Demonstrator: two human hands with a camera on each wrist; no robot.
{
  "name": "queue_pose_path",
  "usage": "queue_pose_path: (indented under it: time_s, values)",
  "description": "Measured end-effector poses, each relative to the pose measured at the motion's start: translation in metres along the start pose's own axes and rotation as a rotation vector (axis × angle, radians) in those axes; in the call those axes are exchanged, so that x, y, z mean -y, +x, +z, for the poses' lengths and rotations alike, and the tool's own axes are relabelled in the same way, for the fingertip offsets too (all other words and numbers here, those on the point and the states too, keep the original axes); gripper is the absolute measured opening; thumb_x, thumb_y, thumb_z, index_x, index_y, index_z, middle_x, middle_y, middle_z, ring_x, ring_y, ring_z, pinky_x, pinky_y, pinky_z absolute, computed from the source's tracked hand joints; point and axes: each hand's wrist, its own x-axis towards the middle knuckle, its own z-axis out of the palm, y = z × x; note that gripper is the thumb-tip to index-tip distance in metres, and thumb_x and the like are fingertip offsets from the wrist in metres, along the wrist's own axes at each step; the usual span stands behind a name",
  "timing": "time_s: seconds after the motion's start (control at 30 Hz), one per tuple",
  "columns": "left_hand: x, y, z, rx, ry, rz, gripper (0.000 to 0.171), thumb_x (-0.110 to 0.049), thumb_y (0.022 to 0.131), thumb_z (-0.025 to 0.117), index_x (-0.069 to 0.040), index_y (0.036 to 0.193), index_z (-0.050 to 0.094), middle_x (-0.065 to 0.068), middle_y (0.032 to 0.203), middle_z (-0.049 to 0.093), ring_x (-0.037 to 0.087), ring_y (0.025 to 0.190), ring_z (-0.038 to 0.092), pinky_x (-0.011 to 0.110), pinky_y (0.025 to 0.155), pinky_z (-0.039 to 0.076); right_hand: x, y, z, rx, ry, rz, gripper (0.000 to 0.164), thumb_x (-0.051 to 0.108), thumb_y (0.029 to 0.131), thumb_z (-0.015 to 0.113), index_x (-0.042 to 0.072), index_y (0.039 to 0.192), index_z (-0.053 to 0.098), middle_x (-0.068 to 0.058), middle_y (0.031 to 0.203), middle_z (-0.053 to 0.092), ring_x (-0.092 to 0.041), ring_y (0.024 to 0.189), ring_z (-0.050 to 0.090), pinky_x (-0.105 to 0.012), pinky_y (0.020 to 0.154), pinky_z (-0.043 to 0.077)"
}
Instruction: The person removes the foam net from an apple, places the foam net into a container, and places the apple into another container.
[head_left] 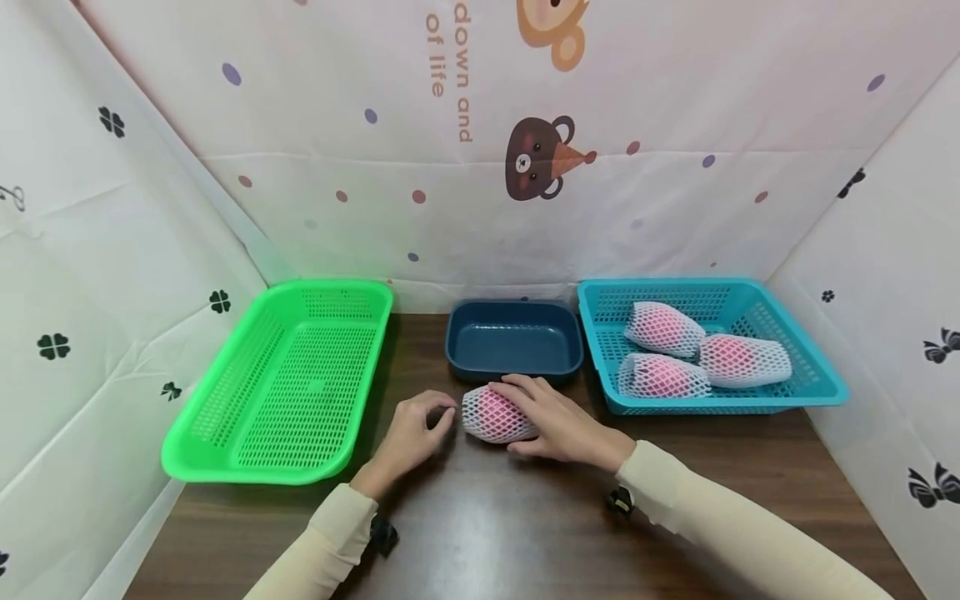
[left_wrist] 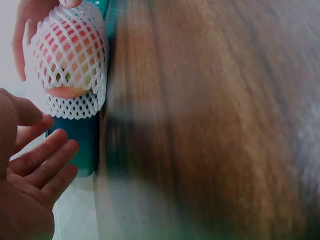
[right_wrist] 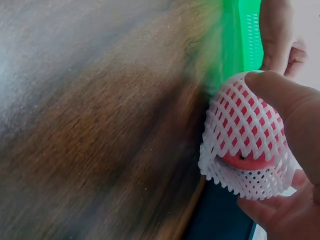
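Note:
In the head view, an apple in a white foam net point(head_left: 497, 415) lies on its side on the brown table, just in front of the navy tray point(head_left: 514, 340). Its red and yellowish skin shows through the mesh of the net point(left_wrist: 75, 55). My right hand point(head_left: 558, 421) grips it from the right, the thumb point(right_wrist: 280, 92) on one side and fingers on the other. On the left, my left hand point(head_left: 412, 433) is beside the net's end, fingers loosely bent and apart from the apple. The left fingers point(left_wrist: 50, 162) hold nothing that I can see.
A green basket point(head_left: 367, 367) stands at the left. At the right, a blue basket point(head_left: 817, 375) holds three similar net-wrapped fruits point(head_left: 742, 360). Printed white cloth point(head_left: 450, 225) hangs behind and along both sides of the table.

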Motion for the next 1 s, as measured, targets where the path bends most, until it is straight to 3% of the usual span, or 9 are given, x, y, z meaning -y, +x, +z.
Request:
queue_pose_path:
  time_s: [0.37,0.73,1.0]
  values:
    - [-0.001,0.007,0.006,-0.034,-0.044,0.024,0.013,-0.004,0.085,0.083,-0.007,0.098,0.082,0.004,0.101,0.078,0.017,0.096,0.075,0.039,0.084,0.06,-0.004,-0.008,-0.002,-0.066,-0.023,-0.03,0.09,0.035,0.086,0.085,0.021,0.16,0.036,-0.01,0.159,0.037,-0.026,0.135,0.041,-0.048,0.101,0.051]
    - [-0.003,0.008,0.012,0.017,-0.105,0.019,0.024,-0.006,0.085,0.084,-0.007,0.109,0.08,0.003,0.11,0.077,0.015,0.104,0.073,0.038,0.089,0.059,-0.007,-0.018,0.002,-0.086,0.004,-0.022,0.091,0.03,0.085,0.086,0.017,0.16,0.036,-0.014,0.158,0.039,-0.03,0.142,0.041,-0.052,0.106,0.048]
    - [-0.011,0.013,0.018,0.032,-0.239,-0.084,0.029,0.0,0.086,0.081,-0.005,0.115,0.078,0.006,0.115,0.076,0.02,0.108,0.072,0.038,0.091,0.058,-0.01,-0.025,0.002,-0.113,0.001,-0.017,0.089,0.028,0.085,0.086,0.016,0.159,0.038,-0.011,0.16,0.037,-0.03,0.143,0.04,-0.053,0.107,0.047]
